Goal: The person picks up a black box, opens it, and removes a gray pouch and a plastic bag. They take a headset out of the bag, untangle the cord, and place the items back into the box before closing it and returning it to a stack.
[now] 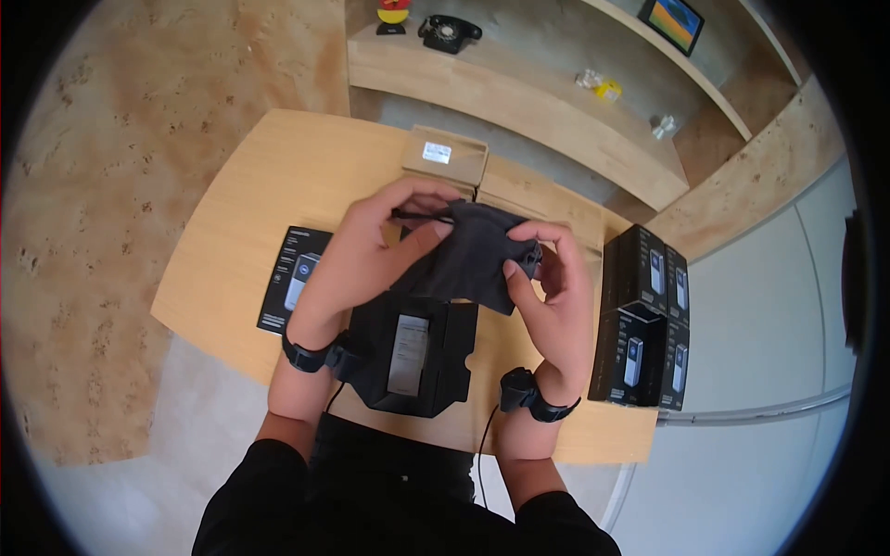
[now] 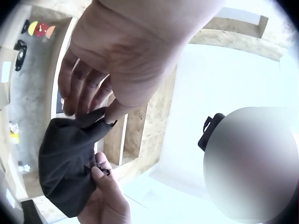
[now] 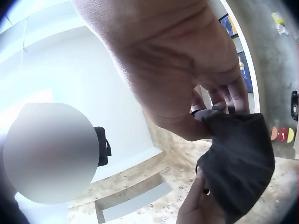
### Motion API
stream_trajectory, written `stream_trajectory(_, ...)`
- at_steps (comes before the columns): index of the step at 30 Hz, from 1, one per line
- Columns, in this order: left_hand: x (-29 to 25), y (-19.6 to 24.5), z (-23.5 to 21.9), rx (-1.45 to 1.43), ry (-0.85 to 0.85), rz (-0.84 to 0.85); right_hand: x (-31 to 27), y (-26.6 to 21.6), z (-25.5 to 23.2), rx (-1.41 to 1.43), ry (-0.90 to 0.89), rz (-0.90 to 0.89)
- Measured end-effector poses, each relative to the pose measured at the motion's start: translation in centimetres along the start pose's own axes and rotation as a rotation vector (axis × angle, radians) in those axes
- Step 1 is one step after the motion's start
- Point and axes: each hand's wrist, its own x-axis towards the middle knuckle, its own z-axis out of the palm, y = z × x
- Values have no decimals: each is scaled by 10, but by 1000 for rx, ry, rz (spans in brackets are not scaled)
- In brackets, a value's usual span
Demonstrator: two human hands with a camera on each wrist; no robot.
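Note:
Both hands hold a dark grey cloth pouch (image 1: pixel 468 255) up above the table. My left hand (image 1: pixel 375 246) pinches it at one end between thumb and fingers, where a dark cord shows. At the opposite end, my right hand (image 1: pixel 561 301) pinches the gathered, crumpled edge. The left wrist view shows the pouch (image 2: pixel 67 161) hanging in folds between the two hands. Below it stands an open black box (image 1: pixel 454 347) with its flaps spread. A pale grey printed piece (image 1: pixel 408 357) lies in the box's recess. Part of the box is hidden behind the left forearm and wristband.
Several black printed boxes (image 1: pixel 632 347) are stacked at the table's right side. Another black printed box (image 1: pixel 283 278) lies at the left, partly behind the left arm. A brown cardboard box (image 1: pixel 454 153) stands at the back. Beyond the table, shelves hold a black telephone (image 1: pixel 450 33).

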Motion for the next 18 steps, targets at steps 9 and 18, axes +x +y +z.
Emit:
stream_trajectory(9,4,5,1,-42,-13,-20,13,4,-11,-405,-3,-199)
stream_trajectory(18,8,-7,2,-153,170,2,14,8,-22,-516,93,-237)
